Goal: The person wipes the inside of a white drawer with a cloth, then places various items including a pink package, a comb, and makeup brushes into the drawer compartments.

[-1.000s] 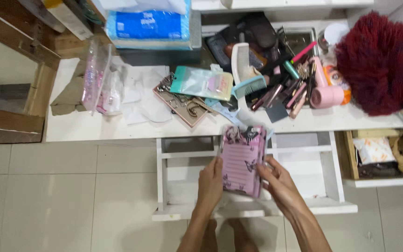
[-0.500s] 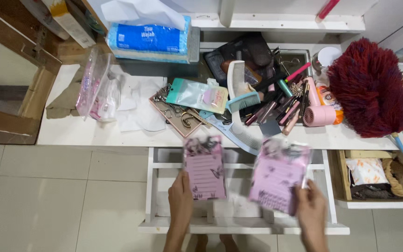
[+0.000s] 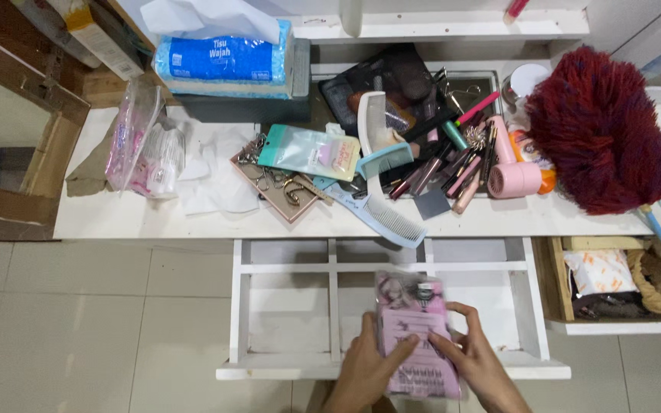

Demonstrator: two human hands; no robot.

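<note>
Head view, looking straight down: left hand (image 3: pixel 365 367) and right hand (image 3: pixel 474 359) both closed around a pink packet (image 3: pixel 415 336) in clear wrap, fingers curled over its lower half from either side. Packet held upright above the front part of an open white drawer (image 3: pixel 284 306) with dividers, near the drawer's front edge. Beyond the drawer, a white bench (image 3: pixel 154 218) crowded with a pale blue comb (image 3: pixel 388 218), a pink hair dryer (image 3: pixel 510 172), a teal pouch (image 3: pixel 307 151) and a big dark red duster (image 3: pixel 598 126). Further back, a blue tissue pack (image 3: pixel 223 61). Second drawer (image 3: pixel 621 287) open at the right, holding packets.
</note>
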